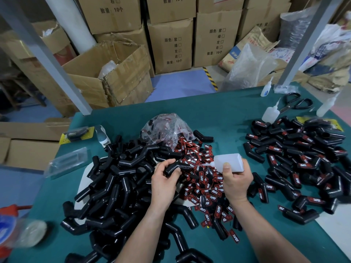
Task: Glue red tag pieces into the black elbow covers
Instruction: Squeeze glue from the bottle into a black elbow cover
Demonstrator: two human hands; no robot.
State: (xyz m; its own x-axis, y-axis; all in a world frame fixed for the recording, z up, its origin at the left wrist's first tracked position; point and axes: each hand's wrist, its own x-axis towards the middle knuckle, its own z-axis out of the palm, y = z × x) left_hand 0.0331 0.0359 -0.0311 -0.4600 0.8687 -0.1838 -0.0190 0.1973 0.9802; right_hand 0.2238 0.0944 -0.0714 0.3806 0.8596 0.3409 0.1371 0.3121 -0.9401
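Seemingly halfway: tagged covers (pixel 296 158) are heaped right of the tag pile (pixel 205 186), bare covers (pixel 114 186) left; an elbow cover (pixel 171 168) is gripped by left fingers (pixel 165 162), glue bottle (pixel 228 161) by right fingers (pixel 226 168).

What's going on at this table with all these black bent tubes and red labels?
A person is working at a green table. The left hand holds one black elbow cover, and the right hand grips a white glue bottle with its nozzle aimed at that cover. A heap of red tags lies just beyond the hands. Plain covers are piled to the left, and tagged covers to the right.
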